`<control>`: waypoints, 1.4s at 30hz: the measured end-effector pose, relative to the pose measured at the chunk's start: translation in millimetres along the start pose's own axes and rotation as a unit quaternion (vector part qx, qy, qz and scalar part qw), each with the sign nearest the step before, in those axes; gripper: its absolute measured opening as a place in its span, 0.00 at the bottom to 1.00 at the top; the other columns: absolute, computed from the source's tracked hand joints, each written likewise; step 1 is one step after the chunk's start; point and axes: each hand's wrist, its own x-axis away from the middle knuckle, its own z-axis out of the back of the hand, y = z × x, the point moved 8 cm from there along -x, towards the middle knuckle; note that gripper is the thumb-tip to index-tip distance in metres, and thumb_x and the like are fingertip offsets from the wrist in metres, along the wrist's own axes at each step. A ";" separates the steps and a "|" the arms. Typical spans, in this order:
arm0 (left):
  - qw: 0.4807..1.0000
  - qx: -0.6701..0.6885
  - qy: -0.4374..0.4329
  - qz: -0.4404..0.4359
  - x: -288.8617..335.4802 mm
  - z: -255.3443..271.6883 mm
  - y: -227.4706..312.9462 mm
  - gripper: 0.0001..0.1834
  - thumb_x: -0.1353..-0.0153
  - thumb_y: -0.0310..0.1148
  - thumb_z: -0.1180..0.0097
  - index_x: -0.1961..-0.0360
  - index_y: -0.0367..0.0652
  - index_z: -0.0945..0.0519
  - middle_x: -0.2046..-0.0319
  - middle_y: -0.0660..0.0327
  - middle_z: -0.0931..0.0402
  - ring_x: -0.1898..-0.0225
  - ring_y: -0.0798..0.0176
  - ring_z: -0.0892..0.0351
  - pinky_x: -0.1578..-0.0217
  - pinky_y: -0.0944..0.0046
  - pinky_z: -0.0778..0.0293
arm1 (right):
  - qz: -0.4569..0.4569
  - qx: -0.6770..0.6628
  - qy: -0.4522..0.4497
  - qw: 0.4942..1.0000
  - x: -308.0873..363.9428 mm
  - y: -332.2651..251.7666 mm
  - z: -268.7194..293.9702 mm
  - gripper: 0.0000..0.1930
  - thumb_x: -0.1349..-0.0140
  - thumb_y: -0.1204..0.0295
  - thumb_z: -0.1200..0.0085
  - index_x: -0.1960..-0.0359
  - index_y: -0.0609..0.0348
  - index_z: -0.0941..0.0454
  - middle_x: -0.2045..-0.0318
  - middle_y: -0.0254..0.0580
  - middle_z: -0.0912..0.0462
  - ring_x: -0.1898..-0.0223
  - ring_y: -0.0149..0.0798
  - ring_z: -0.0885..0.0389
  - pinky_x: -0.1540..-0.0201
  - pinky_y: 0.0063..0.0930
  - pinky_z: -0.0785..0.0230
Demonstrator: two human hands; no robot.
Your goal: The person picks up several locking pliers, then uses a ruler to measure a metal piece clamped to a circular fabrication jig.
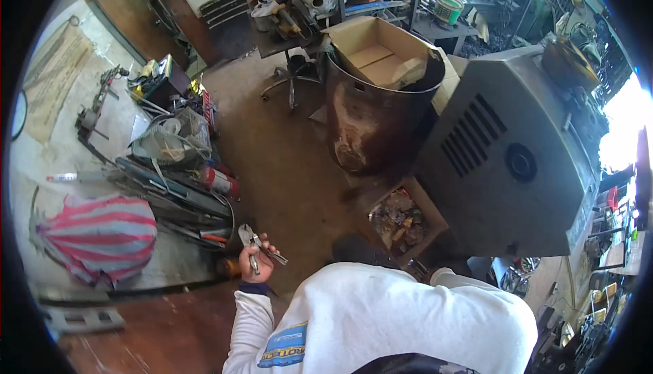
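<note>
Pliers [247, 236] are held in the L hand [256, 260] at approx. 7 o'c., head up, handles spread; the palm is partly covered by them, and the exact type can't be made out. The R hand [420, 271] is seen only in part betw. 4 and 5 o'c., dark and small, by the near edge of the scrap box [439, 219]; whether it's wide, narrow or holding smth. can't be told, nor whether the box is touched. Small bits [398, 219] are heaped in that box, too jumbled to be ID'd singly. Much of the view at 5–6 o'c. is blocked by the white shirt [408, 313].

A rusty drum [364, 126] is seen at 1 o'c., its lower R side in shadow; a carton [367, 54] is set in its top, w/ the carton's underside hidden. At 3 o'c. the grey cabinet [476, 190] is seen tilted by the lens. An extinguisher [221, 182] at 9 o'c. is partly covered by clutter; a striped bag [102, 234] is seen at 8 o'c., contents hidden. The far R is washed out by glare.
</note>
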 end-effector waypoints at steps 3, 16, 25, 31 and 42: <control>0.997 -0.035 0.021 0.065 -79.2 -25.4 55.1 0.23 0.50 0.33 0.49 0.51 0.38 0.27 0.61 0.56 0.24 0.52 0.47 0.26 0.46 0.47 0.31 | -0.021 -0.063 -0.015 0.998 -23.2 -46.8 27.9 0.18 0.43 0.61 0.46 0.52 0.50 0.19 0.49 0.47 0.21 0.50 0.46 0.20 0.48 0.39 0.27; 0.948 -0.075 0.282 0.129 -302.0 134.7 236.8 0.11 0.49 0.33 0.49 0.65 0.41 0.24 0.71 0.60 0.25 0.64 0.57 0.26 0.51 0.51 0.30 | -0.045 -0.305 0.028 0.951 -220.0 -230.7 378.9 0.24 0.60 0.55 0.38 0.59 0.49 0.15 0.56 0.46 0.17 0.56 0.48 0.17 0.51 0.38 0.26; 0.848 -0.510 0.112 -0.088 -474.5 202.7 444.0 0.14 0.51 0.33 0.48 0.62 0.40 0.26 0.67 0.57 0.24 0.61 0.57 0.24 0.55 0.52 0.27 | -0.011 -0.215 0.187 0.958 -231.4 -452.6 674.5 0.20 0.48 0.57 0.49 0.56 0.52 0.17 0.54 0.50 0.18 0.51 0.50 0.19 0.49 0.41 0.27; 0.968 -0.147 0.181 0.095 -622.2 173.9 573.9 0.13 0.48 0.31 0.50 0.60 0.41 0.25 0.69 0.57 0.22 0.63 0.52 0.22 0.56 0.53 0.27 | -0.061 -0.041 0.119 0.990 -252.6 -568.4 692.4 0.22 0.47 0.58 0.52 0.53 0.52 0.19 0.52 0.49 0.19 0.49 0.48 0.21 0.46 0.38 0.28; 0.967 -0.202 0.125 0.091 -850.9 171.5 761.2 0.17 0.50 0.24 0.50 0.56 0.36 0.27 0.67 0.58 0.24 0.64 0.56 0.21 0.62 0.60 0.23 | -0.036 -0.134 0.015 0.990 -271.3 -771.6 854.3 0.22 0.47 0.60 0.52 0.52 0.55 0.19 0.52 0.51 0.20 0.49 0.50 0.21 0.46 0.39 0.28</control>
